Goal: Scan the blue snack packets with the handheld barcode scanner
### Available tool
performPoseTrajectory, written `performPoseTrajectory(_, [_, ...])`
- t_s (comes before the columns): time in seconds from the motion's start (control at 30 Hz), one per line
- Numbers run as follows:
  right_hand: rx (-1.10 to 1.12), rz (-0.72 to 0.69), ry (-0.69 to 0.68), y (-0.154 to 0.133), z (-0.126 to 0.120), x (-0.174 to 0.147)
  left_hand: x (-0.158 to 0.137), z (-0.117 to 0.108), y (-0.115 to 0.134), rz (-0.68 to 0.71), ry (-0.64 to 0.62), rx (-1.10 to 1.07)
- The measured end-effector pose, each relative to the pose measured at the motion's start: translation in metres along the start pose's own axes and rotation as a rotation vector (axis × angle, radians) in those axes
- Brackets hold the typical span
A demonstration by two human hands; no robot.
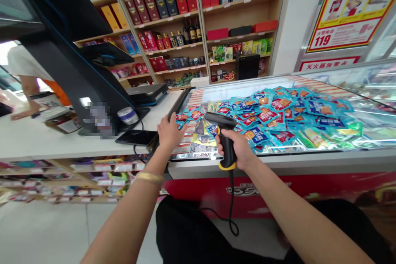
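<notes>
At the bottom centre of the frame, nearest of all, are dark trousers (pixel 198 237), and the person's two bare forearms reach up from the lower edge. A gold-coloured bracelet (pixel 150 177) circles the left wrist. A black cable (pixel 231 198) hangs in a loop from the scanner (pixel 228 148), which is black with yellow trim and stands roughly upright just right of centre. The right hand (pixel 240 148) has its grip closed round the scanner's handle, thumb high up near the head. The left hand (pixel 169 131), left of centre, lies at the black edge of the display case (pixel 272 159), fingers loosely bent; whether its grip has hold of anything, I cannot tell.

Blue and red packets (pixel 266 111) are heaped across the case, from the centre to the right of the frame, with a few near the left hand's fingers. Left of that hand, a dark flat device (pixel 136 137) lies on the white desk (pixel 58 146), and just beyond it sits a white jar (pixel 128 115) with a purple band, near the foot of a black stand (pixel 77 62) that leans across the upper left.

Farther off, at the left edge, another person (pixel 18 66) has a hand on the desk. Wooden shelves (pixel 265 10) of boxes and bottles (pixel 192 31) fill the upper centre; a red-and-yellow poster (pixel 342 37) reading 119 hangs upper right.
</notes>
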State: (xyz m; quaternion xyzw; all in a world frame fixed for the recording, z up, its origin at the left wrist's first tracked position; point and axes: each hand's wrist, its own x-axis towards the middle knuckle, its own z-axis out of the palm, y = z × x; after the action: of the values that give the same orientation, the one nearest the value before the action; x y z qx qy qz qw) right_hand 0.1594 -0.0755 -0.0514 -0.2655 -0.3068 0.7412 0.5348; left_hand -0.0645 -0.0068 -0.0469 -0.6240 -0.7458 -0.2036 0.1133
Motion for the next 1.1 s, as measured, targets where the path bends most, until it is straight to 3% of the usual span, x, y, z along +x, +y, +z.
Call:
performPoseTrajectory(0.1, [-0.015,0.034,0.009,0.013,0.013,0.01,-0.003,0.003,-0.007,-0.016,-0.185,0.079])
performPoseTrajectory(0.17, [-0.027,0.06,0.02,0.018,0.016,0.014,-0.01,0.007,-0.007,0.01,-0.221,0.098])
performPoseTrajectory(0.33, [-0.045,0.098,0.002,0.023,0.011,0.015,-0.03,0.016,-0.006,0.092,-0.072,-0.06])
performPoseTrajectory(0.43, [-0.059,0.084,-0.014,0.024,0.007,0.013,-0.036,0.019,-0.005,0.158,0.02,-0.335])
performPoseTrajectory(0.6, [-0.089,0.047,-0.05,0.025,0.006,0.008,-0.044,0.018,0.005,0.077,0.237,-0.815])
performPoseTrajectory(0.77, [-0.137,0.002,-0.138,0.026,0.006,0.005,-0.049,0.017,0.012,0.093,0.19,-1.003])
performPoseTrajectory(0.87, [-0.162,0.007,-0.189,0.026,0.007,0.004,-0.049,0.017,0.011,0.088,0.151,-1.016])
performPoseTrajectory(1.1, [-0.159,-0.003,-0.193,0.024,0.006,0.0,-0.05,0.014,0.015,0.154,0.192,-0.982])
